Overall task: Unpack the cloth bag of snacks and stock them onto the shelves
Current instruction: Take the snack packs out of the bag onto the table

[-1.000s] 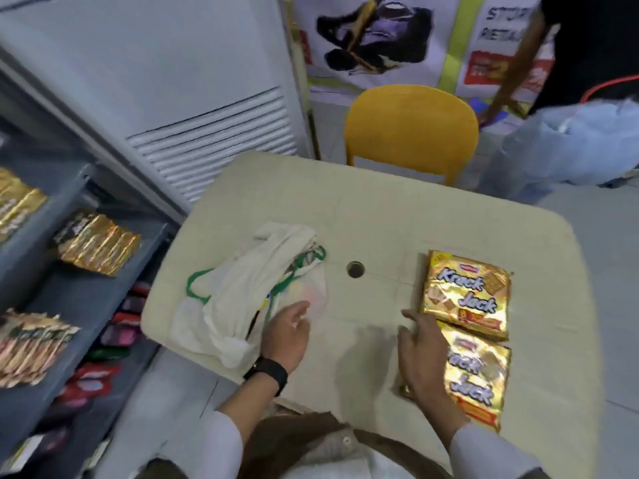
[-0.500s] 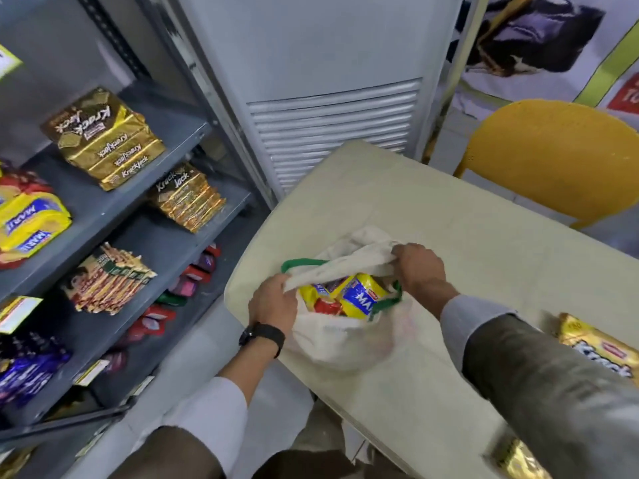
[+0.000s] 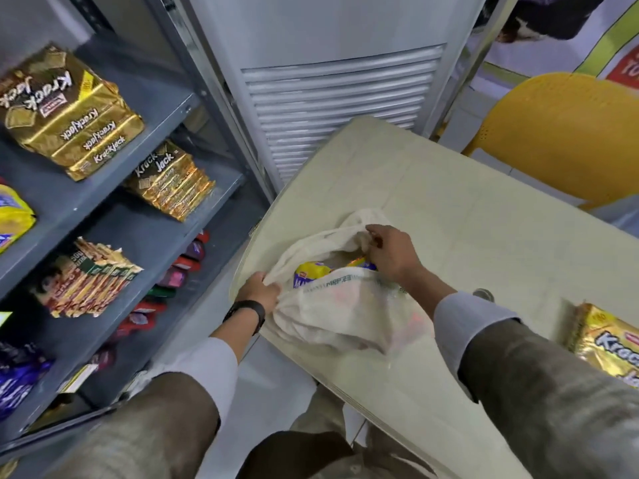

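Observation:
A white cloth bag (image 3: 345, 305) lies on the cream table (image 3: 484, 219) near its left edge, mouth held wide. Inside it shows a yellow and blue snack pack (image 3: 311, 271). My left hand (image 3: 259, 292) grips the bag's near left rim. My right hand (image 3: 390, 254) pinches the far rim at the mouth, fingers over the packs. A gold Krack Jack pack (image 3: 608, 344) rests on the table at the right edge. Grey shelves (image 3: 103, 202) on the left hold more gold Krack Jack packs (image 3: 65, 112).
A louvred white cabinet (image 3: 339, 91) stands behind the table's far corner. A yellow chair (image 3: 560, 140) sits at the far right. The shelves also carry a yellow pack (image 3: 14, 216), several slim packets (image 3: 90, 281) and purple packs (image 3: 17, 378).
A second ago my hands lay flat on the table near the closed bag and two gold packs. Both hands then took the bag's rim and pulled it wide; the view turned left toward the shelves.

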A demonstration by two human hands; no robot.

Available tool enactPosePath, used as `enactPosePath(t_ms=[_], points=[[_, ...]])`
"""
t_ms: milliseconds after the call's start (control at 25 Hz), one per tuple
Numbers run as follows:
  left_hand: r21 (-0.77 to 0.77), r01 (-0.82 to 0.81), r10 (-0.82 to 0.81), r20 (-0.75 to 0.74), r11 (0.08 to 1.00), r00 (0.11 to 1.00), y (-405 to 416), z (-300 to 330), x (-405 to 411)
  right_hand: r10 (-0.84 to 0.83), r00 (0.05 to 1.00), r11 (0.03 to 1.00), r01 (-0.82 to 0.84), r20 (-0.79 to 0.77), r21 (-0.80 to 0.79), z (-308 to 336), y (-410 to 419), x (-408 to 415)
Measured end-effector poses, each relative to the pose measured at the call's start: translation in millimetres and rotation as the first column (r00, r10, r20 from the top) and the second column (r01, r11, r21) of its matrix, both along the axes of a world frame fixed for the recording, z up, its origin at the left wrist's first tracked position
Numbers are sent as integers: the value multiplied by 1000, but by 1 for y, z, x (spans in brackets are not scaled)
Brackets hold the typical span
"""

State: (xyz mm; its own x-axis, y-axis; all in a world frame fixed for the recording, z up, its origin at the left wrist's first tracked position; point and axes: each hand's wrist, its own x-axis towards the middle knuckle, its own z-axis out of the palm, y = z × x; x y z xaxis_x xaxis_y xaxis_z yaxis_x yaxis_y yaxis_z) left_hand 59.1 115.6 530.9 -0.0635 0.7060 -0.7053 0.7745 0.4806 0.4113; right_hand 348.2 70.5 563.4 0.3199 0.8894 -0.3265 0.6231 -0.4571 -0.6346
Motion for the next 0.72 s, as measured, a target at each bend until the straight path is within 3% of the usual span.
enactPosePath(t_ms=[80, 120, 200, 240, 280, 400, 520, 640, 720], points=[[52, 72, -72, 8, 996, 997, -16, 10, 5, 114, 982, 984, -132, 151, 116, 5, -25, -4], [189, 84, -78, -35, 978, 996, -24, 18, 8, 157, 967, 963, -195, 199, 184, 7, -39, -7], [547, 165, -154, -67, 821, 986, -49, 41, 19, 263, 942, 917, -312, 209, 250, 12, -70, -19], [653, 204, -258, -14, 729, 966, -63, 53, 25, 312, 928, 900, -358, 205, 249, 14, -85, -24], [666, 255, -384, 51, 701, 922, -76, 57, 28, 336, 920, 895, -379, 203, 235, 14, -99, -29], [425, 490, -555, 38, 761, 831, -107, 59, 25, 301, 921, 891, -364, 246, 273, 8, -138, -36], [444, 617, -658, -80, 649, 749, -127, 47, 8, 328, 897, 842, -420, 296, 340, 0, -174, -41], [312, 766, -747, -205, 562, 632, -148, 39, 1, 541, 759, 765, -623, 362, 163, -15, -198, -44], [113, 799, -764, -240, 591, 599, -154, 33, -2, 651, 669, 722, -692, 359, -19, -21, -202, -45]])
